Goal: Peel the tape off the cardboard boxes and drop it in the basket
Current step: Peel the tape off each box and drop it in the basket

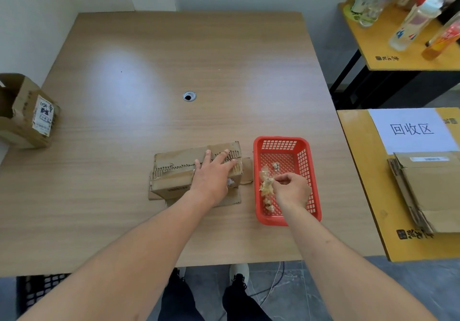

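A small brown cardboard box (179, 171) with torn, ragged flaps lies near the table's front middle. My left hand (214, 173) rests flat on its top with the fingers spread. Right beside the box stands a red plastic basket (302, 146) with several crumpled pieces of clear tape (267, 188) inside. My right hand (292, 188) hovers over the basket, its fingertips pinched on a crumpled bit of tape at the pile. A second cardboard box (27, 114), open and bearing a white label, sits at the table's left edge.
The wooden table (174, 59) has a round cable hole (189, 96) in its middle. A yellow side table (361, 171) on the right holds a white paper sign (410, 129) and flattened cardboard (433, 188). A shelf with bottles (410, 21) stands at the back right.
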Action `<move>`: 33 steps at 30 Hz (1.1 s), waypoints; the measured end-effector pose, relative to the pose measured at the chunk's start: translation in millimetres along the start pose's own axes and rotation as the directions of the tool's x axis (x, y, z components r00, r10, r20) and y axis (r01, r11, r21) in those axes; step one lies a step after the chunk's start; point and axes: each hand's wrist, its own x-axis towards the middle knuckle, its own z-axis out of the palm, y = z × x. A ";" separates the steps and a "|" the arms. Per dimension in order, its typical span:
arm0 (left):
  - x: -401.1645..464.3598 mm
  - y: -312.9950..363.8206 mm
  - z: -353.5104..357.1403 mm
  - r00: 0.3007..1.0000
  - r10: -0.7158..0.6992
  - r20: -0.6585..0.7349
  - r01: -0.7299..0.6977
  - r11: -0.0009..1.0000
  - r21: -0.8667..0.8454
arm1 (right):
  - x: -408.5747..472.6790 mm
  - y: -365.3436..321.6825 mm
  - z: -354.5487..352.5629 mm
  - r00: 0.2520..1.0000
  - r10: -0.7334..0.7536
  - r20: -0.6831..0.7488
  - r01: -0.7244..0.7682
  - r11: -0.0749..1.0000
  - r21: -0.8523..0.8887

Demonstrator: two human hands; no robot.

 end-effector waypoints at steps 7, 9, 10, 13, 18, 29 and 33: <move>-7.8 -9.8 -0.6 0.997 0.069 -0.027 -0.072 0.992 -0.108 | -22.0 -34.5 15.0 0.951 -0.260 0.165 0.239 0.961 0.139; -13.5 -17.9 -3.7 0.995 0.079 -0.059 -0.089 0.978 -0.189 | -28.4 -47.9 24.3 0.918 -0.316 0.239 0.278 0.943 0.182; -16.0 -23.5 -5.4 0.994 0.071 -0.088 -0.087 0.977 -0.194 | -30.6 -54.0 29.2 0.908 -0.323 0.266 0.285 0.943 0.173; -25.1 -44.6 -9.4 0.969 -0.052 -0.241 0.042 0.998 -0.044 | -33.7 -64.4 40.8 0.914 -0.296 0.279 0.277 0.955 0.107; -46.9 -84.0 -16.9 0.788 -0.578 -0.212 0.476 0.790 -0.385 | -43.9 -74.8 48.2 0.949 -0.269 0.166 0.254 0.961 0.107; -51.2 -131.6 -20.7 0.740 -0.669 -0.060 0.461 0.571 -0.679 | -57.7 -99.7 62.1 0.967 -0.167 0.191 0.153 0.984 0.088; -53.6 -132.5 -20.9 0.837 -0.547 -0.019 0.408 0.646 -0.646 | -56.8 -109.9 64.0 0.931 -0.169 0.324 0.181 0.984 -0.005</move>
